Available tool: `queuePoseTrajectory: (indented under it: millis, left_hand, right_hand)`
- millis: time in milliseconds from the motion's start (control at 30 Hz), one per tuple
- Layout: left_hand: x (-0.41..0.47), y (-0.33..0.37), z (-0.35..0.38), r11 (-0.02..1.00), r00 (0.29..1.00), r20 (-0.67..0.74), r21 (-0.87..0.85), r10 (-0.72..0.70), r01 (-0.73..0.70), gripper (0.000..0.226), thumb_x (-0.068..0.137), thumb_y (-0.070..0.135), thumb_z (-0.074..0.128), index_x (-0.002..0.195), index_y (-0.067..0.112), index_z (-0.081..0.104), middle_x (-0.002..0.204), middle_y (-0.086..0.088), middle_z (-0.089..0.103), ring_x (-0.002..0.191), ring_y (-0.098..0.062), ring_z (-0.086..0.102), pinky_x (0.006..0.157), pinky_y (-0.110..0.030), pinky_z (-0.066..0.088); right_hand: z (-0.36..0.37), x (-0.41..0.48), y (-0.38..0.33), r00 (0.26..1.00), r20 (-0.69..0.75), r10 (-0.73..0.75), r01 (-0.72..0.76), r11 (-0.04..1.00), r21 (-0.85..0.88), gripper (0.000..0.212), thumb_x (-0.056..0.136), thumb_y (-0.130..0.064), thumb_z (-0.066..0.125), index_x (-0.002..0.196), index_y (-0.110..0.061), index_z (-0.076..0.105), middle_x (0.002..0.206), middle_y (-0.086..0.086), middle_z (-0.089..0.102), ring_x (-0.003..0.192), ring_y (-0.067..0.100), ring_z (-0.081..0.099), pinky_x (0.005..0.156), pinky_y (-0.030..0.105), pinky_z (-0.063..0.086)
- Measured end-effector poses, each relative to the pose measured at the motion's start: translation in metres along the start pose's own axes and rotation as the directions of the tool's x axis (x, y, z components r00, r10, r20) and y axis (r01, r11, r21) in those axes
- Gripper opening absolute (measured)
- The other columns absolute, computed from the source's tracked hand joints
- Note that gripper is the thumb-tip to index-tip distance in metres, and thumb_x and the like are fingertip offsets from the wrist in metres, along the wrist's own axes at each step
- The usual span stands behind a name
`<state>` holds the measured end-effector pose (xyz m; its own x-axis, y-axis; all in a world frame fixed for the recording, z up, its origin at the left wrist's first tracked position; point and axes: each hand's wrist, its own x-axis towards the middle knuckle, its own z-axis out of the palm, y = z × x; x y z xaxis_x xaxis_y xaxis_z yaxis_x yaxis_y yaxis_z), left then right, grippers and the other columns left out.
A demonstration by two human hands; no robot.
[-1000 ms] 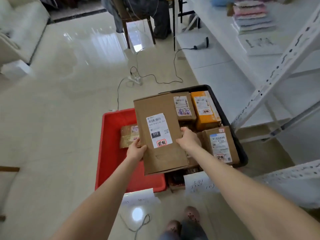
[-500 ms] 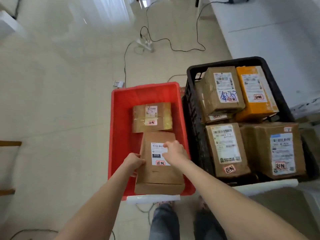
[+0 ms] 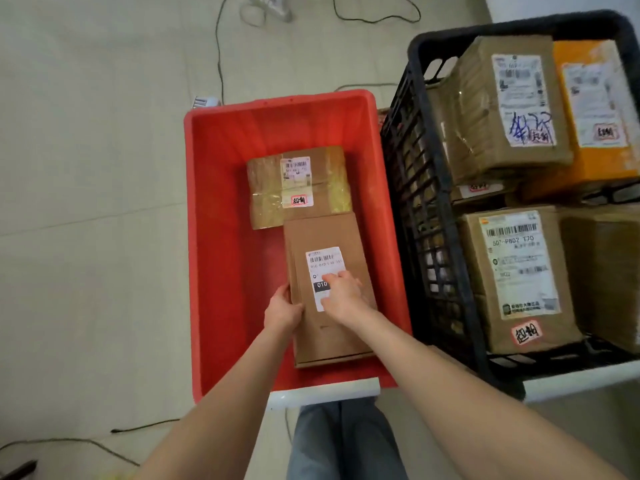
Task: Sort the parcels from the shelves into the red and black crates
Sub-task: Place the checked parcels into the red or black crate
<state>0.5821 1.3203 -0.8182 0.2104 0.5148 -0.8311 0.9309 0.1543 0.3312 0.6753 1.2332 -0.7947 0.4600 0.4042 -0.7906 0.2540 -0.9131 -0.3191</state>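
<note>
Pale tiled floor (image 3: 86, 202), cables (image 3: 218, 46) trailing. Two parcels lie in the red crate (image 3: 277, 102), perhaps five in the black crate (image 3: 412, 161). My left hand (image 3: 282, 308) grips the flat parcel (image 3: 325, 341) by its edge there; my right hand (image 3: 341, 294) presses fingers on its label.

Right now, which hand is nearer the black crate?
Right. The right hand rests on the label of the flat parcel, toward the black crate; the left hand holds the parcel's opposite edge, farther away.

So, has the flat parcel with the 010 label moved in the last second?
Yes. The flat parcel was held high over the right rim of the red crate; now it lies down inside, next to the taped parcel.
</note>
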Motion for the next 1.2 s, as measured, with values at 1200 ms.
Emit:
queuePoseTrajectory:
  millis: [1200]
  left_hand:
    - [0.02, 0.052, -0.052, 0.448, 0.836, 0.179, 0.776, 0.518, -0.444, 0.058, 0.089, 0.001, 0.049, 0.136, 0.034, 0.045, 0.119, 0.0, 0.052, 0.105, -0.024, 0.057, 0.076, -0.033, 0.047]
  right_hand:
    - [-0.023, 0.002, -0.016, 0.958, -0.276, -0.077, 0.016, 0.976, -0.218, 0.073, 0.091, -0.006, 0.054, 0.151, -0.027, 0.018, 0.161, 0.004, 0.004, 0.148, 0.028, 0.001, 0.117, 0.039, 0.02]
